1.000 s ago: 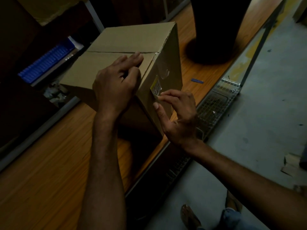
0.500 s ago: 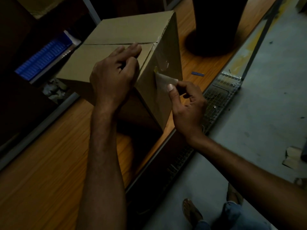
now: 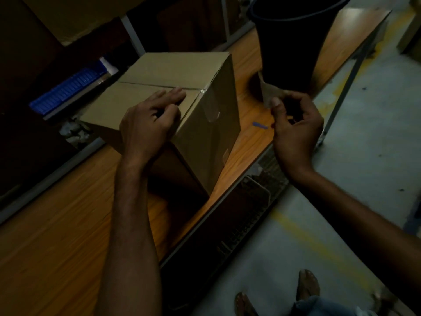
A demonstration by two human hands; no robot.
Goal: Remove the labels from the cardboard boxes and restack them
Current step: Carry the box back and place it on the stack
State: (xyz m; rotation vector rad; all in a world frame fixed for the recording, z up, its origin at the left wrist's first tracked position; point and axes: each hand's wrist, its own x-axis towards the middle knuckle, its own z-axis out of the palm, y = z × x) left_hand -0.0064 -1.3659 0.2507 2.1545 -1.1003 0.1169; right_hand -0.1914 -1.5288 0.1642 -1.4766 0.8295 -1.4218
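Observation:
A brown cardboard box (image 3: 211, 133) stands on the wooden table (image 3: 57, 236), its top flaps closed. My left hand (image 3: 148, 124) rests on the box's near top corner, fingers bent over the top flap. My right hand (image 3: 296, 128) is off the box, to its right, and pinches a peeled label (image 3: 267, 92) between thumb and fingers. The label hangs in the air in front of a black bin (image 3: 291, 49). The box side facing right shows only clear tape near its top edge.
The tall black bin stands on the table behind my right hand. A small blue piece (image 3: 259, 125) lies on the table right of the box. A blue tray (image 3: 68, 90) sits at the back left. Wire racking (image 3: 255, 197) lies below the table edge; grey floor lies right.
My right hand has pulled the label fully off the box side and carried it to the right, toward the black bin. My left hand has stayed on the box top.

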